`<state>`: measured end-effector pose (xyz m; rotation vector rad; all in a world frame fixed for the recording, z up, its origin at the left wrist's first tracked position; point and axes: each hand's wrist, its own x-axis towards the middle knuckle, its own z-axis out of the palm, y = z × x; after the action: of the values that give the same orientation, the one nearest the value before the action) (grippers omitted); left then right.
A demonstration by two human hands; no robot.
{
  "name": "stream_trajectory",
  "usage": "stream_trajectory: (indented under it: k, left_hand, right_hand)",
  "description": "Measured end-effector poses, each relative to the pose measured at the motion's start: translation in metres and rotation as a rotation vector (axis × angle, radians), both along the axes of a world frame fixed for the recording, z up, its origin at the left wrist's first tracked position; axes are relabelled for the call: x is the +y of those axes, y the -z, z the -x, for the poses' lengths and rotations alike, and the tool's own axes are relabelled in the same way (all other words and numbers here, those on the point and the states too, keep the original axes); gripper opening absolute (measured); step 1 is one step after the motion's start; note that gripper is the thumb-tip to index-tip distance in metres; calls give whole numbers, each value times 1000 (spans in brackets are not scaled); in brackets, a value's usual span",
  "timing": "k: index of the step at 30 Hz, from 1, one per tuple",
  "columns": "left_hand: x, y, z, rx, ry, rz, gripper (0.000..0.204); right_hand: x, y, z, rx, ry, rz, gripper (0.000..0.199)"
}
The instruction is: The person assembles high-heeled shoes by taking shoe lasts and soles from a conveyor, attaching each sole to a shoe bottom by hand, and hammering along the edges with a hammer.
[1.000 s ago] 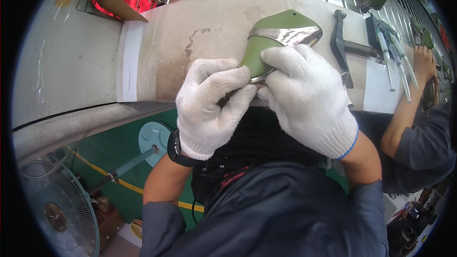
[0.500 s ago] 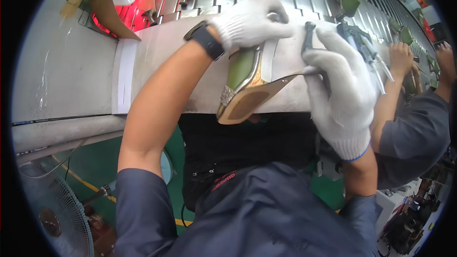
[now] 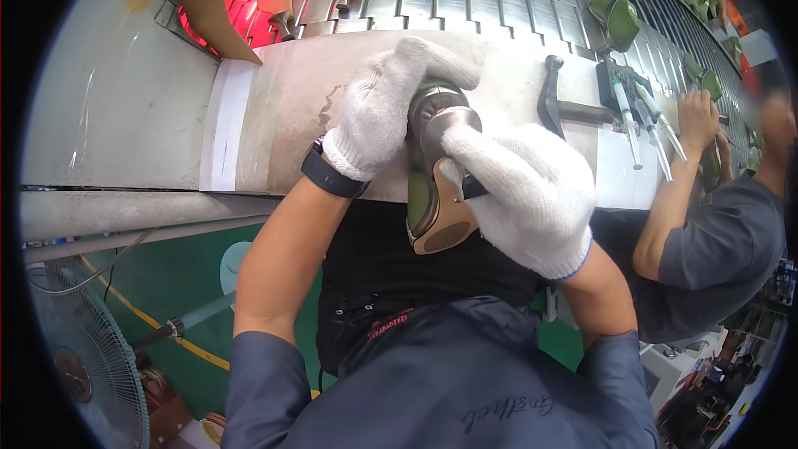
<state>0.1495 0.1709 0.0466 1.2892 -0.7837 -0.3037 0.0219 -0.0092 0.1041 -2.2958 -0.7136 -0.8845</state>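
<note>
Both gloved hands, left hand (image 3: 378, 120) and right hand (image 3: 519, 191), clamp a green shoe (image 3: 432, 199) sole-up over the table (image 3: 283, 108), likely mid-pressing, needing firm grip next.

My white-gloved left hand (image 3: 391, 112) and white-gloved right hand (image 3: 519, 191) cover most of the olive-green shoe with its tan sole (image 3: 436, 220); I can't see its toe. Right of my right hand, the co-worker's grey-sleeved arm (image 3: 677, 191) hides what that person works on.

Two gloved hands (image 3: 391, 116), one held shoe (image 3: 436, 212), one hammer (image 3: 557, 104).
</note>
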Motion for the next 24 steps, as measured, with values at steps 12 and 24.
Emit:
stream_trajectory:
  k: [12, 24]
  left_hand:
    - [-10, -5, 9, 74, -83, -105, 96]
    - [-11, -8, -4, -50, 19, 0, 69]
  right_hand:
    - [0, 10, -6, 23, 49, 84, 50]
    - [-4, 13, -22, -2, 98, 117, 46]
